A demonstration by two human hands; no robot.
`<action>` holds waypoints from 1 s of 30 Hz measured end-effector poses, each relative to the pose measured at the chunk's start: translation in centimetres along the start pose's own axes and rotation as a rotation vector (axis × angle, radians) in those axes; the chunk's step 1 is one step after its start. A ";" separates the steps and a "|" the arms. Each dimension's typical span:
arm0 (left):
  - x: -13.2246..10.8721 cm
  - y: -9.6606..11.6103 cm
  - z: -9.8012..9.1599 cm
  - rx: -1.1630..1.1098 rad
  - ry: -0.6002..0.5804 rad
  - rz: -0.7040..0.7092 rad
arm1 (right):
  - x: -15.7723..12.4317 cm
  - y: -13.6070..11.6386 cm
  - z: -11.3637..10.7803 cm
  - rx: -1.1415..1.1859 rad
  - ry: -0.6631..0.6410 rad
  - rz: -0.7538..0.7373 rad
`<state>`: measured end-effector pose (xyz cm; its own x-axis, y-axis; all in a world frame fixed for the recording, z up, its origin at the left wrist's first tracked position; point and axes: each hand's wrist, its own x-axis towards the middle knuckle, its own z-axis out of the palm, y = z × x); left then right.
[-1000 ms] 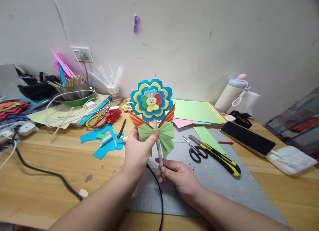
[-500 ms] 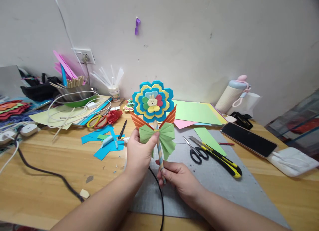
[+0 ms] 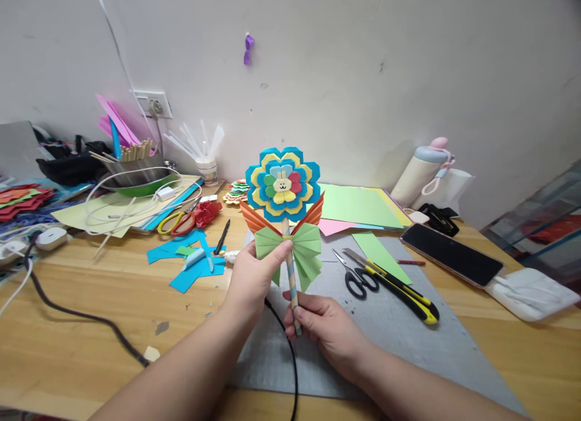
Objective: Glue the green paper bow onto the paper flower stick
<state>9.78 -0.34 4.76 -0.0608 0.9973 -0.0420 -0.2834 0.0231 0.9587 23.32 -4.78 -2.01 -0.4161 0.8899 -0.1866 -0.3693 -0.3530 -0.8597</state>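
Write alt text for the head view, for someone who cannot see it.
Two hands hold up a paper flower on a striped stick: the left hand pinches its green bow, the right hand grips the stick. Around them on the cluttered wooden desk lie scissors, a knife, a phone and blue scraps.

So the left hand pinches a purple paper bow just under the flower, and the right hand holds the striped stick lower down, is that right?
Not quite: the bow is green, not purple, as the head view shows. The left hand does pinch it just under the paper flower, and the right hand holds the striped stick lower down.
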 end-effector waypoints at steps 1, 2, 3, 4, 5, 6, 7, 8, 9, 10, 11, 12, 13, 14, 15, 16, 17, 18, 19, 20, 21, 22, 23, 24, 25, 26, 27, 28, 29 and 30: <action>0.0 0.0 0.0 0.000 -0.003 -0.007 | 0.0 0.0 0.0 0.000 0.000 0.000; 0.1 0.0 -0.1 -0.001 -0.006 -0.013 | 0.0 0.0 0.0 -0.001 0.000 0.000; 0.1 0.0 -0.1 -0.002 -0.009 -0.019 | 0.0 0.0 0.0 -0.003 0.000 -0.001; 0.1 0.0 -0.1 -0.003 -0.010 -0.023 | 0.0 0.0 0.0 -0.006 0.001 -0.002; 0.1 0.0 -0.1 -0.005 -0.011 -0.028 | 0.0 0.0 0.0 -0.009 0.002 -0.001; 0.1 0.0 -0.1 -0.006 -0.010 -0.031 | 0.0 0.0 0.0 -0.012 0.002 0.000; 0.1 0.0 -0.1 -0.007 -0.007 -0.034 | 0.1 0.1 0.0 -0.014 0.003 0.002; 0.1 0.0 -0.1 -0.009 -0.002 -0.037 | 0.1 0.1 0.0 -0.017 0.004 0.003; 0.1 -0.1 -0.1 -0.011 0.002 -0.039 | 0.1 0.1 0.0 -0.019 0.006 0.004; 0.1 -0.1 0.0 -0.013 0.008 -0.041 | 0.2 0.1 -0.1 -0.022 0.008 0.004; 0.1 -0.1 0.0 -0.015 0.014 -0.041 | 0.2 0.1 0.0 -0.026 0.010 0.004; 0.1 -0.2 0.1 -0.018 0.021 -0.042 | 0.1 0.1 0.0 -0.030 0.010 0.003; 0.1 -0.2 0.1 -0.020 0.028 -0.040 | 0.1 0.1 0.0 -0.035 0.009 0.003; 0.1 -0.2 0.2 -0.022 0.035 -0.038 | 0.1 0.1 0.0 -0.041 0.007 0.002; 0.1 -0.3 0.2 -0.023 0.043 -0.034 | 0.1 0.1 0.1 -0.045 0.005 0.000; 0.1 -0.3 0.2 -0.024 0.050 -0.030 | 0.0 0.0 0.1 -0.049 0.004 -0.001; 0.1 -0.3 0.2 -0.025 0.055 -0.027 | 0.0 0.0 0.1 -0.052 0.005 -0.004; 0.1 -0.4 0.2 -0.025 0.059 -0.025 | 0.0 0.0 0.1 -0.053 0.006 -0.005; 0.2 -0.4 0.1 -0.026 0.062 -0.024 | 0.0 0.0 0.1 -0.053 0.007 -0.006; 0.2 -0.4 0.1 -0.026 0.065 -0.023 | 0.0 0.0 0.1 -0.052 0.008 -0.006; 0.2 -0.4 0.1 -0.027 0.068 -0.023 | 0.0 0.1 0.0 -0.051 0.009 -0.007; 0.1 -0.4 0.1 -0.027 0.072 -0.022 | 0.0 0.1 0.0 -0.050 0.009 -0.007; 0.1 -0.5 0.1 -0.027 0.077 -0.020 | 0.0 0.2 0.0 -0.048 0.009 -0.007; 0.1 -0.5 0.2 -0.027 0.082 -0.019 | 0.1 0.2 0.0 -0.047 0.009 -0.007; 0.1 -0.4 0.2 -0.027 0.087 -0.018 | 0.1 0.2 0.0 -0.047 0.008 -0.007; 0.0 -0.4 0.2 -0.027 0.091 -0.018 | 0.1 0.2 0.0 -0.045 0.007 -0.008; 0.0 -0.4 0.2 -0.027 0.095 -0.017 | 0.1 0.3 0.0 -0.044 0.006 -0.008; 0.0 -0.4 0.2 -0.026 0.099 -0.017 | 0.1 0.3 0.0 -0.043 0.005 -0.009; 0.0 -0.4 0.3 -0.025 0.103 -0.017 | 0.1 0.3 0.0 -0.041 0.002 -0.011; 0.0 -0.3 0.3 -0.024 0.107 -0.017 | 0.2 0.4 0.0 -0.041 -0.001 -0.012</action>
<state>10.15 -0.33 4.52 -0.1568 0.9836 -0.0892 -0.3080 0.0371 0.9507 23.13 -4.74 -2.39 -0.4126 0.8938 -0.1757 -0.3402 -0.3301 -0.8805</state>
